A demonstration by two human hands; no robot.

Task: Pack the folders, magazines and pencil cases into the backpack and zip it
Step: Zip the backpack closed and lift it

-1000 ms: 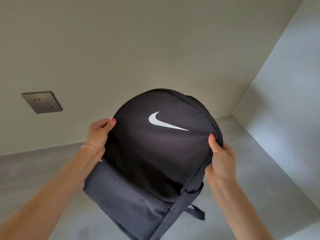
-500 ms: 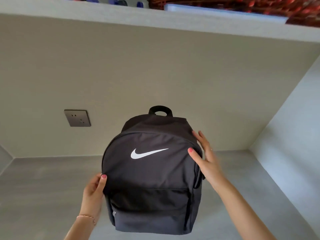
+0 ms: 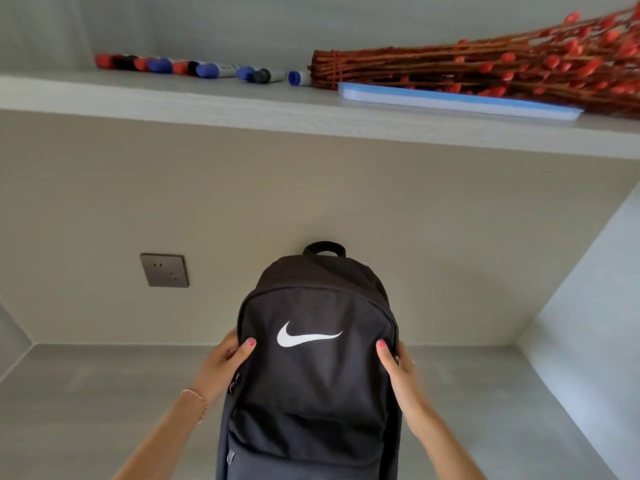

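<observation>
Both hands hold a black fabric backpack with a white swoosh logo (image 3: 313, 362) upright on the grey desk (image 3: 104, 393).

The left hand (image 3: 221, 367) grips its left side, thumb curled onto the front panel; the right hand (image 3: 398, 372) grips the right side likewise. The main zip looks closed. On the white shelf (image 3: 207, 105) above lie red, blue and black marker pens (image 3: 194, 67), a flat blue-and-white case (image 3: 457, 100) and a bundle of red-budded twigs (image 3: 485, 64). A dark wall socket (image 3: 164, 270) sits to the left.
</observation>
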